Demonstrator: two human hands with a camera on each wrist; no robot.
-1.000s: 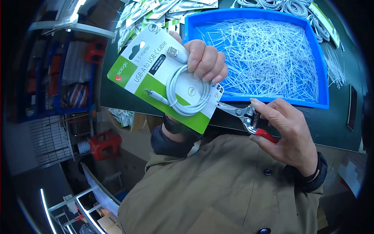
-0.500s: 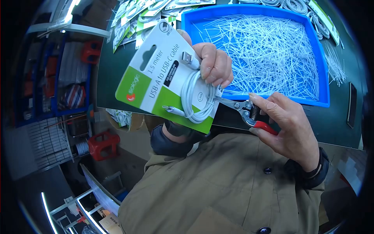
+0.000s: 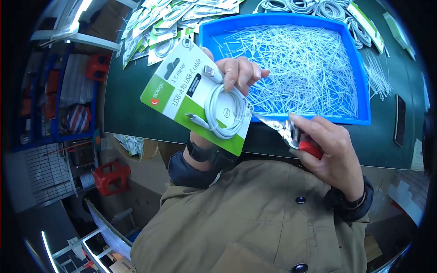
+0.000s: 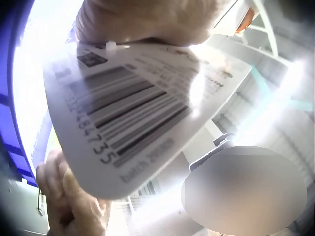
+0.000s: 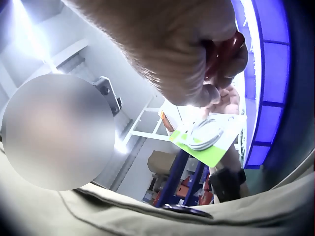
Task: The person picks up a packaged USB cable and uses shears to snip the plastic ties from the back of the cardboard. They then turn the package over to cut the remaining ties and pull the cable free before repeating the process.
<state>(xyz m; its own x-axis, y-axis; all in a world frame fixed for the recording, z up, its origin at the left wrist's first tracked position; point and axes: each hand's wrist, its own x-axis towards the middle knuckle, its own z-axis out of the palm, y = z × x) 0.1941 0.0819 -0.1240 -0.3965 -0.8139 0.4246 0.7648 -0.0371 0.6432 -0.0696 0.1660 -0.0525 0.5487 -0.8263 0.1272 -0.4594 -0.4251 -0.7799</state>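
In the head view the left hand (image 3: 237,75) pinches the upper right edge of a green and white card (image 3: 171,93), with a coiled white cable (image 3: 210,113) on its front. The right hand (image 3: 334,148) grips red-handled cutters (image 3: 291,134), whose blade tips lie at the card's right edge, close to the coil. Whether the tips touch a tie cannot be told. The left wrist view shows the card's back with a barcode (image 4: 133,108). In the right wrist view the red handle (image 5: 224,56) lies inside the curled right hand.
A blue tray (image 3: 367,102) of thin white strips stands behind the hands. Carded cables (image 3: 166,48) are piled at the back left, and loose coiled cables (image 3: 330,10) lie behind the tray. Toward the right are more strips (image 3: 378,75) and a dark phone-like object (image 3: 399,120).
The card has tilted and moved first right, then slightly back left in the head view. The cutters have stayed by its right edge. The whole scene has shifted a little left.
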